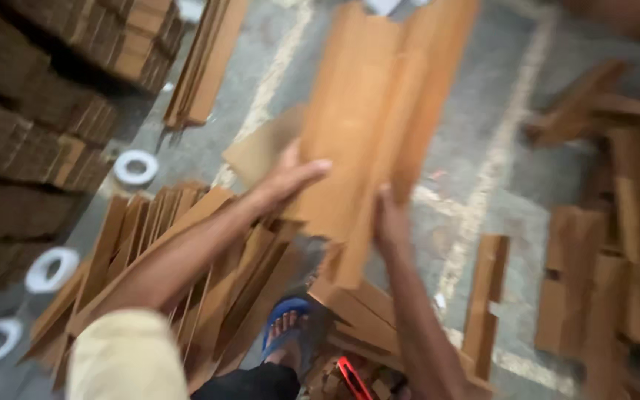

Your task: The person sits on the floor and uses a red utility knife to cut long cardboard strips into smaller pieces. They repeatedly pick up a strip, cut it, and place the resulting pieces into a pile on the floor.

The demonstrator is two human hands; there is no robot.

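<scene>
A grey concrete floor (pixel 483 89) crossed by pale painted lines lies under you, littered with brown cardboard. You hold one folded cardboard sheet (pixel 379 111) up over the middle of the floor, and it blurs towards the top edge of the view. Your left hand (pixel 287 181) lies flat against its left face, fingers and thumb stretched out; your right hand (pixel 390 222) grips its lower edge from beneath, fingers closed around it. Three white tape rolls (pixel 135 167) lie along the floor's left side, one behind another, beside dark stacks of bundled cardboard (pixel 31 141) in the upper left corner. A fan of folded cardboard pieces (pixel 187 252) spreads below your left forearm. More pieces are heaped at the right edge (pixel 609 244); blur prevents a count. Your foot in a blue sandal (pixel 284 330) shows at the bottom, with a red object (pixel 351 374) just beside it.
</scene>
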